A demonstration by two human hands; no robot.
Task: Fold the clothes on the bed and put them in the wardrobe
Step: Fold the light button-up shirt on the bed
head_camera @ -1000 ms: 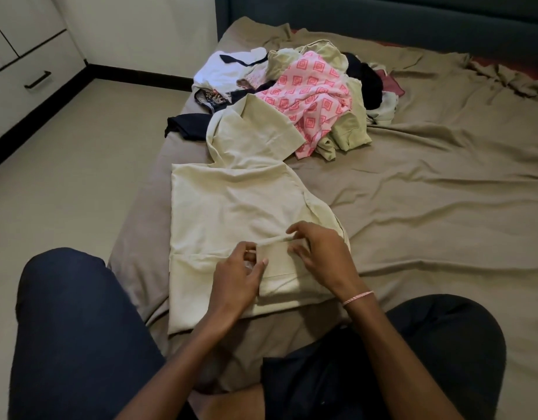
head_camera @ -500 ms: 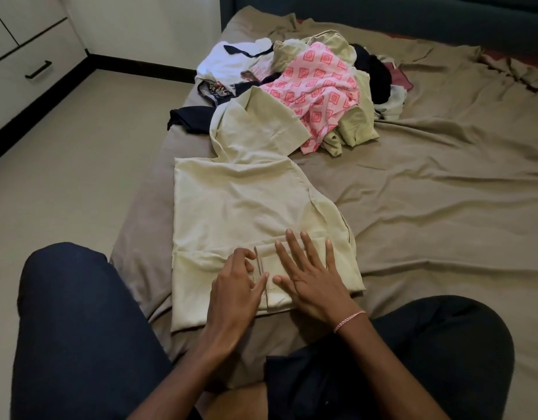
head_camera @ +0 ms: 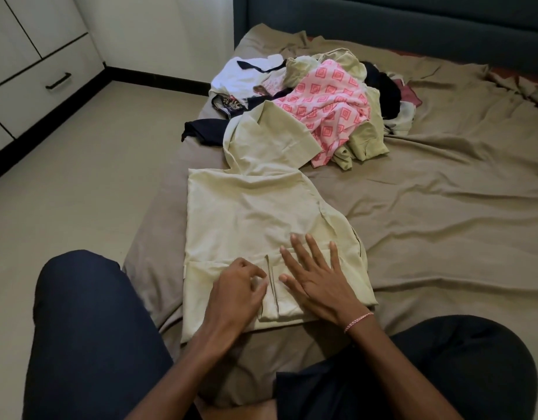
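Pressing the shirt (head_camera: 246, 213), the right hand (head_camera: 319, 283) is lying spread; the left hand (head_camera: 235, 289), at its nine o'clock, is curling by a fold (head_camera: 272, 287), grip unclear.

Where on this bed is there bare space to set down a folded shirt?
The widest bare patch is the brown sheet right of the pale green shirt, between the pile of clothes and your right knee. Another lies beyond the pile, toward the headboard. Crowded at the bed's left side: the pile, the shirt, left hand, right hand.
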